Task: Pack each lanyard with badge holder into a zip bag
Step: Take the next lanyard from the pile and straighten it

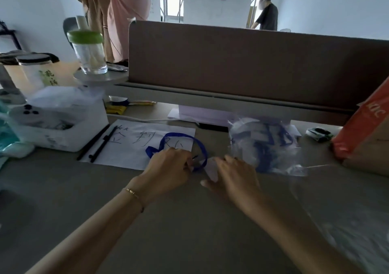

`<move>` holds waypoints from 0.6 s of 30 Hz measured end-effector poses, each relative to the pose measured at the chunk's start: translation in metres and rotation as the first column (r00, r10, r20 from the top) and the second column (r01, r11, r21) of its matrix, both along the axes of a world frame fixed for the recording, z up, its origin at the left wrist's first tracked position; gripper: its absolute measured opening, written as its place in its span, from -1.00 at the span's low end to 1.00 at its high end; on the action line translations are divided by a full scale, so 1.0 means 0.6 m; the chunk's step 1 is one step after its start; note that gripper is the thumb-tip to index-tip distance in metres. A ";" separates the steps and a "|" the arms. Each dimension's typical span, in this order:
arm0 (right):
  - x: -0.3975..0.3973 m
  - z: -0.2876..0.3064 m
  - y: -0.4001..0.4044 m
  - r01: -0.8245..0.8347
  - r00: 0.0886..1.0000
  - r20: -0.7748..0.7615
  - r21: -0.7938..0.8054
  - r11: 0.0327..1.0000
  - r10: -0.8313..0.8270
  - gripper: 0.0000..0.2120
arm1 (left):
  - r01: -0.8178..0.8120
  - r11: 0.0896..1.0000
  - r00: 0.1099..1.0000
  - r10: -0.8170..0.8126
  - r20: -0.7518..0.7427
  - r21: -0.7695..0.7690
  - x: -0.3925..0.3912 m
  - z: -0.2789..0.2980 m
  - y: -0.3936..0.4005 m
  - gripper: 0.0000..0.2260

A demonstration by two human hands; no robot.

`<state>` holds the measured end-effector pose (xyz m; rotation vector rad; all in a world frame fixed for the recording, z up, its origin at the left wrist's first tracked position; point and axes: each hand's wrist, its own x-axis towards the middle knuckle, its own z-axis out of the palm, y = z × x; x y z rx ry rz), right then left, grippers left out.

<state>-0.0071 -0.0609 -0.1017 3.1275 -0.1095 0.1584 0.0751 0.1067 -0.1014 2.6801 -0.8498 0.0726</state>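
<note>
Centre desk, just past both hands: blue lanyard (185, 145), 1 pc, loose loop lying partly on white paper sheet (134, 145) w/ handwriting.

- Left hand (168, 166): fingers curled, pinching lanyard's near end, approx. where a small dark clip shows at its 3 o'clock.
- Right hand (233, 175): fingers bent down over a clear/whitish flat pc, prob. the badge holder (211, 169); whether it grips or only presses, cannot tell.
- Stock: clear bag of packed lanyards (265, 145), at 1 o'clock from right hand, just beside it.
- Zip bags (347, 227): clear plastic at 4 o'clock, blurred.

Handling (est.): strap light, limp, won't hold shape; gather into coil before bagging. Holder thin, flexible, slick; take by edge or at clip. Nothing fragile. Bag film slippery, mouth needs 2 hands.
</note>
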 end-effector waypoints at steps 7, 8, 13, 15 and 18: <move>-0.011 0.036 -0.005 -0.197 0.980 -0.071 -0.153 0.968 0.188 -0.30 | 0.009 0.999 1.000 -0.010 -0.010 -0.033 0.026 -0.009 0.008 -0.87; -0.015 0.041 -0.006 -0.237 0.970 -0.089 -0.166 0.957 0.225 -0.26 | 0.011 0.999 1.000 -0.012 -0.011 -0.050 0.028 -0.008 0.009 -0.86; -0.029 0.055 -0.015 -0.294 0.953 -0.123 -0.159 0.942 0.277 -0.30 | -0.014 0.985 1.000 0.011 -0.016 -0.170 0.032 0.001 0.020 -0.86; -0.034 0.051 -0.017 -0.291 0.954 -0.132 -0.180 0.940 0.270 -0.33 | -0.020 0.985 1.000 0.017 -0.017 -0.171 0.033 0.003 0.023 -0.86; -0.034 0.044 -0.034 -0.229 0.964 -0.159 -0.096 0.969 0.212 -0.46 | -0.017 0.984 1.000 0.015 -0.014 -0.175 0.032 0.001 0.023 -0.87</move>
